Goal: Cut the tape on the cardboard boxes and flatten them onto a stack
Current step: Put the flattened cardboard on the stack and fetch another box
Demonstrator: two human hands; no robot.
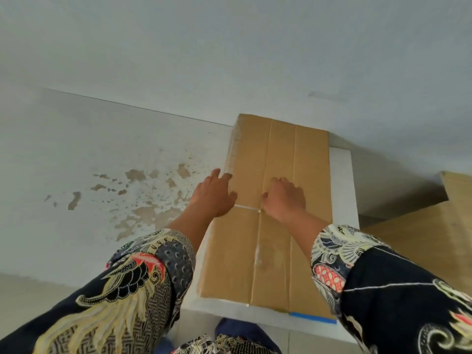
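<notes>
Cardboard box (275,200) sits closed at frame centre on a white table (343,175), long axis running 12 to 6 o'clock, far end against the wall. Contents not visible. Clear glossy tape (261,251) runs down the centre seam; a second thin strip crosses the lid at mid-length.

Far left: wall (76,149) is white paint, flaking in irregular tan patches around 9 to 10 o'clock from the box. Patterned batik sleeve (122,290) at 7 o'clock, dark with cream and red motifs.

Left hand (215,194) lies on the box's left edge at 9 o'clock of the lid, fingers spread and fairly straight, pressing flat, gripping nothing.

Right hand (284,198) rests on the lid at the centre seam, fingers curled under, thumb side touching the cross strip. Cannot tell whether it holds a blade or pinches the tape; fingers hide it.

Lid is plain brown corrugated board, flat, with lengthwise creases. Blue tape strip (314,318) sticks out under the near right corner at 5 o'clock.

Right side, 3 o'clock: more brown cardboard (434,238), set lower than the table top, well apart from the hands.
</notes>
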